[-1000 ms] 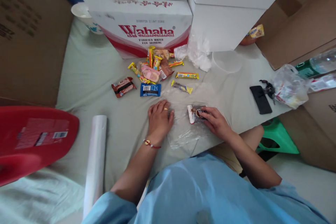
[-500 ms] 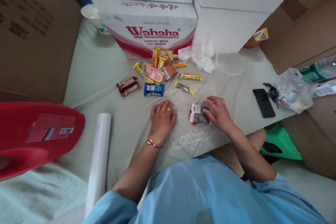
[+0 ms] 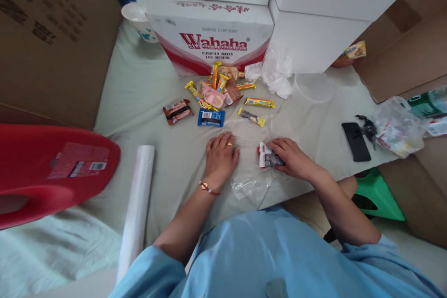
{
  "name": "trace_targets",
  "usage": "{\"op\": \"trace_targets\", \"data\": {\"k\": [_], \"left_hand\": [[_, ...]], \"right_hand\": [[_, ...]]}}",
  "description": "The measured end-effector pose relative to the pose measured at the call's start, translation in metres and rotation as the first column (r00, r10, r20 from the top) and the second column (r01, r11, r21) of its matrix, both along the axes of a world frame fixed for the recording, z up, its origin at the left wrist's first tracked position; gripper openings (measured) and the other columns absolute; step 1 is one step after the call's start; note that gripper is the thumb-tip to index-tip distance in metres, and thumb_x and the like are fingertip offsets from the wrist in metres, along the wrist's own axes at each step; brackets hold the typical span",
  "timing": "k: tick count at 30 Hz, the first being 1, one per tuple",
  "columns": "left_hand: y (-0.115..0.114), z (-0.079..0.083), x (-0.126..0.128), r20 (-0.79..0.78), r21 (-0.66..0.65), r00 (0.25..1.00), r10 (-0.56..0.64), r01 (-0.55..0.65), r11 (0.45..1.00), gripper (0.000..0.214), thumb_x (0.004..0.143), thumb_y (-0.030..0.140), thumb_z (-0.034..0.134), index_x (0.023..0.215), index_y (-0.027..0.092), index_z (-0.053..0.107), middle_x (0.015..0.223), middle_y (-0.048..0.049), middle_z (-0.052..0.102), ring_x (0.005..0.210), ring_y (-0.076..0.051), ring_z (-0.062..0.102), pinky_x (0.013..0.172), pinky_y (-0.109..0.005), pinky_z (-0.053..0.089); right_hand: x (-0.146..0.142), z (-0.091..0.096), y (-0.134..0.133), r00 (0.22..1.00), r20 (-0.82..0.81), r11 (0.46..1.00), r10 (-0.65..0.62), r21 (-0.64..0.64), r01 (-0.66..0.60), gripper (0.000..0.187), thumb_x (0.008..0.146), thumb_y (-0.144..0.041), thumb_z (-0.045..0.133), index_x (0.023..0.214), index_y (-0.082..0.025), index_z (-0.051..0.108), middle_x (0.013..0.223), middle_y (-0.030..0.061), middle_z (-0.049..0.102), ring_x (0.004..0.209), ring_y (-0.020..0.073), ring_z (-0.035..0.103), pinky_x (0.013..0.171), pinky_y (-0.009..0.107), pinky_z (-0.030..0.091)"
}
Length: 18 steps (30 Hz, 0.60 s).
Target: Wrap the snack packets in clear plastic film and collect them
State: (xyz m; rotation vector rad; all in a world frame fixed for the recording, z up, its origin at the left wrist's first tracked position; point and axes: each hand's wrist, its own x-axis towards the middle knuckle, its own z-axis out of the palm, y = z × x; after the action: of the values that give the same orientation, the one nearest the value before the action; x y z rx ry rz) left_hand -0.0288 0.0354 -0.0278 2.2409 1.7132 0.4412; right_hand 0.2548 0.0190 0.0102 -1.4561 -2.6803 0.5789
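My left hand [image 3: 220, 160] lies flat on the cloth, fingers stretched out and holding nothing, at the left edge of a thin clear plastic sheet [image 3: 248, 188]. My right hand [image 3: 296, 157] is curled over small dark, white-and-red snack packets [image 3: 267, 157] on the sheet; its fingers hide part of them, and I cannot tell how many there are. Beyond the hands lie a blue snack packet [image 3: 211, 118], a brown packet [image 3: 178, 111], a grey-and-yellow bar [image 3: 252, 117] and a yellow bar [image 3: 260, 102]. Behind these, several more wrapped snacks [image 3: 213, 98] are heaped.
A Wahaha carton [image 3: 213, 32] stands at the back, with crumpled white plastic [image 3: 277, 74] and a clear tub [image 3: 312, 89] beside it. Leftward are a plastic roll [image 3: 137, 205] and a red container [image 3: 63, 163]. A black phone [image 3: 356, 141] and keys [image 3: 369, 128] lie rightward.
My right hand's fingers have come down and closed over the dark packets, which sit turned slightly. My left hand stays flat in place. The whole view has shifted a little.
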Motion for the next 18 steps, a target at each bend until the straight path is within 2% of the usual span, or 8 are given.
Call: {"op": "trace_targets", "data": {"k": [7, 14, 18], "left_hand": [[-0.002, 0.000, 0.003, 0.012, -0.041, 1.000, 0.006, -0.006, 0.999, 0.048, 0.104, 0.032, 0.047, 0.148, 0.017, 0.061, 0.162, -0.0125, 0.055, 0.152, -0.030, 0.048, 0.130, -0.056, 0.029], [-0.002, 0.000, 0.003, 0.016, -0.064, 1.000, -0.007, 0.008, 0.998, 0.052, 0.104, 0.032, 0.045, 0.153, 0.020, 0.056, 0.167, -0.0116, 0.049, 0.156, -0.030, 0.043, 0.131, -0.059, 0.026], [-0.002, 0.000, 0.002, 0.022, -0.050, 1.000, -0.007, 0.008, 0.999, 0.052, 0.104, 0.033, 0.045, 0.154, 0.021, 0.055, 0.166, -0.0123, 0.050, 0.156, -0.030, 0.044, 0.130, -0.060, 0.026]], "right_hand": [[0.013, 0.009, 0.000, 0.999, 0.043, 1.000, 0.018, -0.005, -0.018, 0.079, 0.082, -0.018, 0.074, 0.157, -0.021, 0.050, 0.147, 0.0165, 0.061, 0.131, 0.0362, 0.055, 0.116, 0.056, 0.040], [0.046, 0.018, 0.001, 0.996, 0.044, 0.997, -0.073, -0.009, 0.074, 0.076, 0.079, -0.019, 0.070, 0.153, -0.018, 0.052, 0.135, 0.0171, 0.066, 0.121, 0.0365, 0.060, 0.105, 0.051, 0.048], [0.041, 0.031, 0.009, 0.996, 0.001, 0.996, -0.090, 0.024, 0.090, 0.072, 0.080, -0.018, 0.068, 0.150, -0.021, 0.054, 0.126, 0.0139, 0.068, 0.114, 0.0340, 0.063, 0.099, 0.047, 0.050]]}}
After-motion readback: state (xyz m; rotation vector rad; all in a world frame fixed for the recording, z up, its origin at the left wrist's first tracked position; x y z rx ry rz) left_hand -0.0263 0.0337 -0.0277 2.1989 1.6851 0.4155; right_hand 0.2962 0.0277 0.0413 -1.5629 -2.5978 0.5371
